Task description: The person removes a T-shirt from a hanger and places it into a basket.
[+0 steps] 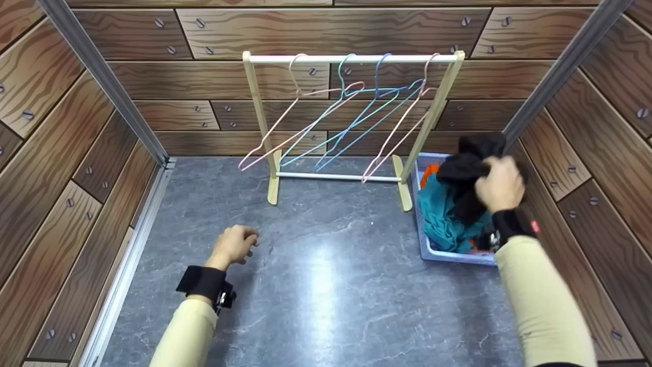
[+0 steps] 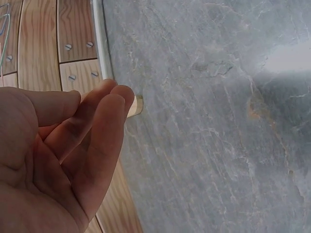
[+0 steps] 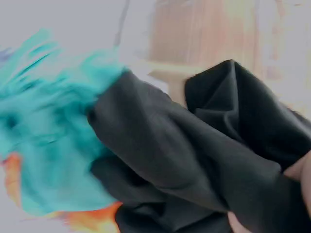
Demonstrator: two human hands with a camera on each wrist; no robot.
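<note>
My right hand grips a bunched black cloth garment above the basket at the right. In the right wrist view the black garment fills the middle, with only bits of the fingers showing at the edge. A teal garment lies in the light-blue basket, with some orange cloth beside it. My left hand hovers over the floor at the left, holding nothing. Its fingers are loosely bent in the left wrist view.
A wooden rack with a white top rail stands at the back. Pink, teal, blue and another pink hanger hang from it. Wood-patterned walls enclose the grey marbled floor.
</note>
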